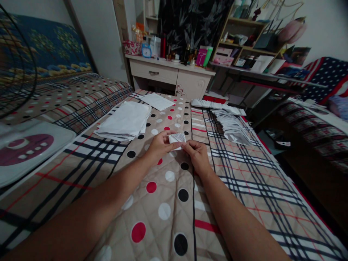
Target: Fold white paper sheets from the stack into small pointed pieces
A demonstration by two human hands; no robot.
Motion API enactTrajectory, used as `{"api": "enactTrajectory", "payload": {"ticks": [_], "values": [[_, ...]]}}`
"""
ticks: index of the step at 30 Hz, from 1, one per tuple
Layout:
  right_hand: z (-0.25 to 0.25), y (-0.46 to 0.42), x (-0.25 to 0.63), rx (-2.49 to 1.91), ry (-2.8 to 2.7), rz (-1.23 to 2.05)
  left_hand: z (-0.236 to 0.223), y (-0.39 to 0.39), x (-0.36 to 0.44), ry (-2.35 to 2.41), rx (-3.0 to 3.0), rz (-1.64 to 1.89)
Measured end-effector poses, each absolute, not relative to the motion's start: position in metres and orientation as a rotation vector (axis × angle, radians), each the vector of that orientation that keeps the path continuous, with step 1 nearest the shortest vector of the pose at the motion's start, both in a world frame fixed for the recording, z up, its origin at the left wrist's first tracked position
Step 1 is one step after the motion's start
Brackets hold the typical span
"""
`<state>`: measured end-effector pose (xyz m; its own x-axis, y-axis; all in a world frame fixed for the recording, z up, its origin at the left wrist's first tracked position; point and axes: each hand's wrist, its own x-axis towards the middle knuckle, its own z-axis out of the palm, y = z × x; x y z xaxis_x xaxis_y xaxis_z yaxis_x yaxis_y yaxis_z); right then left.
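Observation:
A small folded paper packet (177, 138), white with grey print on one flap, is held up between both hands over the bedspread. My left hand (160, 144) grips its left side, thumb along the lower edge and fingers behind. At its lower right corner, my right hand (198, 155) pinches it between thumb and fingers. Left of the hands lies a stack of white paper sheets (125, 119), with a single sheet (157, 101) beyond it. Over to the right are a row of thin folded white packets (233, 127) and a longer row of packets (217, 106) behind.
The patterned bedspread (168, 192) spreads beneath everything. A fan base (35, 148) stands at the left edge, its wire guard above. Beyond the bed's far end is a cream dresser (154, 72) crowded with bottles. Shelves (244, 47) and a low table stand at the right.

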<state>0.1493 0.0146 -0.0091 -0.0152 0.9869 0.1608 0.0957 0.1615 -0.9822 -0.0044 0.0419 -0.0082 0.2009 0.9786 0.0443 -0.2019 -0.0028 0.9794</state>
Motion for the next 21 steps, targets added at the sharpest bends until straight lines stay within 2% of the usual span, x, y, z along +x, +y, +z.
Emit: {"api": "enactTrajectory", "payload": {"ticks": [9,21], "values": [[-0.0112,0.0142,0.1450,-1.163,-1.296,1.073,-0.0069,0.0411,-0.0018,1.002,1.160,1.174],[-0.0137,0.0109,0.1410,-1.104,-1.572,1.100,-0.0061,0.0445,-0.0055,1.072,1.249,1.298]]}}
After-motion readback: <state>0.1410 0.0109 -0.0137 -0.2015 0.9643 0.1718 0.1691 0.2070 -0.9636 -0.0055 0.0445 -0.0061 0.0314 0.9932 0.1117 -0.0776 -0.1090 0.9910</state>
